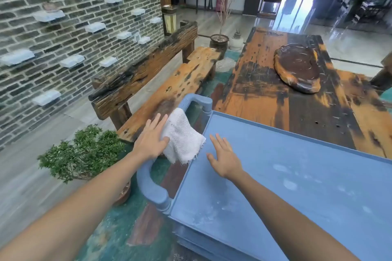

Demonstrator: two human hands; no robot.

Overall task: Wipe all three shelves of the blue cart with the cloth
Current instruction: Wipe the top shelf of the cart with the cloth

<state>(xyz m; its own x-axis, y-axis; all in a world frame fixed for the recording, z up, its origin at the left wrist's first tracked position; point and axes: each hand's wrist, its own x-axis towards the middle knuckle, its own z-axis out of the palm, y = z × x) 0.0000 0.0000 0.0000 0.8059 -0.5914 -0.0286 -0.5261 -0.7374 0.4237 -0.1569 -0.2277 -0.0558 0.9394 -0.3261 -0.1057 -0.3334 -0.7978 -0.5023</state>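
Observation:
The blue cart's top shelf [297, 176] fills the lower right, dusty with pale smudges. Its curved blue handle [148, 186] runs along the left end. A white cloth [182, 135] hangs draped over that handle. My left hand [151, 137] lies on the cloth's left side, fingers spread, thumb touching the fabric, not closed around it. My right hand [224, 157] hovers flat over the top shelf's left end, fingers apart and holding nothing. The two lower shelves are hidden beneath the top one.
A rustic wooden bench [169, 91] stands just beyond the handle. A long wooden table [265, 91] with a dark stone slab [297, 68] butts against the cart's far edge. A potted green shrub [84, 152] sits on the floor at left, before a brick wall.

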